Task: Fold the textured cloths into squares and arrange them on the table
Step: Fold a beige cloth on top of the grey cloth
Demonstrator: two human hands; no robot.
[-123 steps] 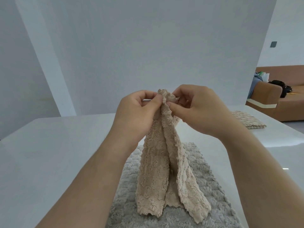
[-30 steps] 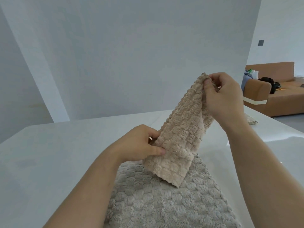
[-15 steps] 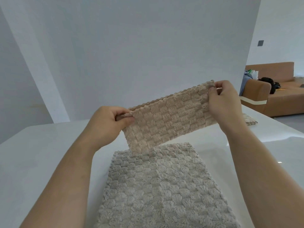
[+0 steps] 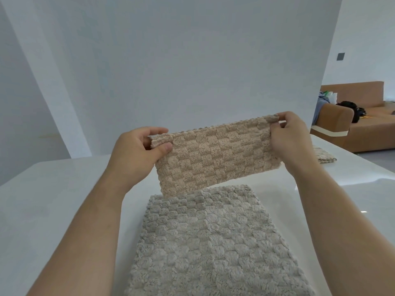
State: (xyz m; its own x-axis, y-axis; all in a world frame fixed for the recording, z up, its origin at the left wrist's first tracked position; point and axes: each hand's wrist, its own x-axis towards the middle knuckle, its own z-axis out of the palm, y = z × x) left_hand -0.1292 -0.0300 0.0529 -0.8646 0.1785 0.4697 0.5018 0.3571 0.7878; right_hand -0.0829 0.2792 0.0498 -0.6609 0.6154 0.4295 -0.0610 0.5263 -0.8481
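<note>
Left hand (image 4: 136, 152): my fingers pinch the beige cloth's (image 4: 215, 157) upper left corner, centre frame.
Right hand (image 4: 290, 139): my fingers are clamped on its upper right corner, a little higher.
Beige cloth: I hold it stretched as a wide band in the air, tilted up to the right.
Grey cloth (image 4: 205, 242): flat on the worktop (image 4: 53, 199), lower centre, under the beige one.
Folded cloth (image 4: 324, 154): right edge, behind my right wrist.
</note>
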